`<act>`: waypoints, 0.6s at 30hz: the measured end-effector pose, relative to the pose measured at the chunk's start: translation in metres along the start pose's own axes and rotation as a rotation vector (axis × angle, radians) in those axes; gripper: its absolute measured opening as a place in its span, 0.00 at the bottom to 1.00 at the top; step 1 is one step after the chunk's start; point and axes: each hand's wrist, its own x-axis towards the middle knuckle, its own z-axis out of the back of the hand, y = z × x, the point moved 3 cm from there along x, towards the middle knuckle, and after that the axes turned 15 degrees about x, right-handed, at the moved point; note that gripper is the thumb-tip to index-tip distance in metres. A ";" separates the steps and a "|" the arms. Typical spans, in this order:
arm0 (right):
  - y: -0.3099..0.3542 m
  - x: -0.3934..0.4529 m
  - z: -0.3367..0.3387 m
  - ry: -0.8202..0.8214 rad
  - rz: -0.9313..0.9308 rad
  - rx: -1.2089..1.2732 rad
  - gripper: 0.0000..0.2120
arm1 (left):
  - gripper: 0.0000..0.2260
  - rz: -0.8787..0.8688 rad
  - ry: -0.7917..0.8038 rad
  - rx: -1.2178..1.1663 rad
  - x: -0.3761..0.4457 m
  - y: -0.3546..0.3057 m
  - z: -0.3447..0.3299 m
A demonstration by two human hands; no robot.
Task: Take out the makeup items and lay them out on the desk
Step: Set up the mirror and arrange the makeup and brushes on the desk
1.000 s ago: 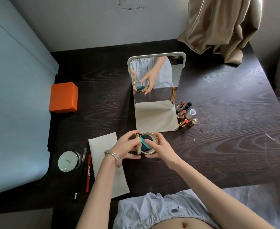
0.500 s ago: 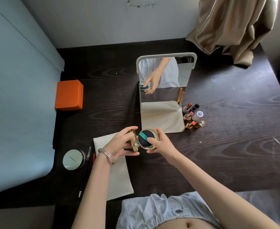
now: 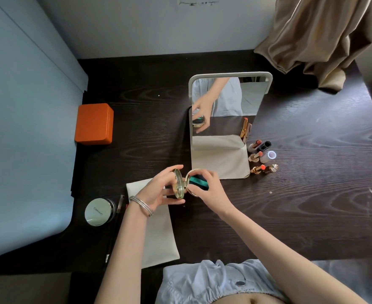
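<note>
A gold cushion compact (image 3: 186, 183) is held open above the dark desk (image 3: 301, 194). My left hand (image 3: 162, 189) grips its lid, which stands on edge. My right hand (image 3: 209, 189) grips the base, where a dark puff with a green band (image 3: 199, 182) shows. A cream cloth pouch (image 3: 156, 233) lies flat under my left forearm. To its left sit a round pale-green jar (image 3: 97, 212), a thin brush (image 3: 114, 227) and a partly hidden red pencil (image 3: 127, 206). Several open lipsticks and caps (image 3: 262, 156) stand right of the mirror.
A standing mirror (image 3: 226, 102) with a cream base is behind the hands. An orange box (image 3: 94, 123) sits at the left desk edge by a blue panel (image 3: 27, 128). A tan curtain (image 3: 323, 36) drapes over the far right corner.
The compact's lid has swung further open, from nearly flat on the base to standing on edge in my left hand. The camera view shifted slightly left.
</note>
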 end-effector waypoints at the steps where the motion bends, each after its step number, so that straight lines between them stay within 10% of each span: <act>1: -0.001 0.001 -0.001 -0.018 0.003 -0.010 0.14 | 0.19 -0.002 0.001 0.003 0.000 0.000 0.001; 18: -0.004 -0.008 0.013 -0.050 -0.123 0.502 0.22 | 0.26 -0.011 0.046 -0.056 0.000 0.007 0.012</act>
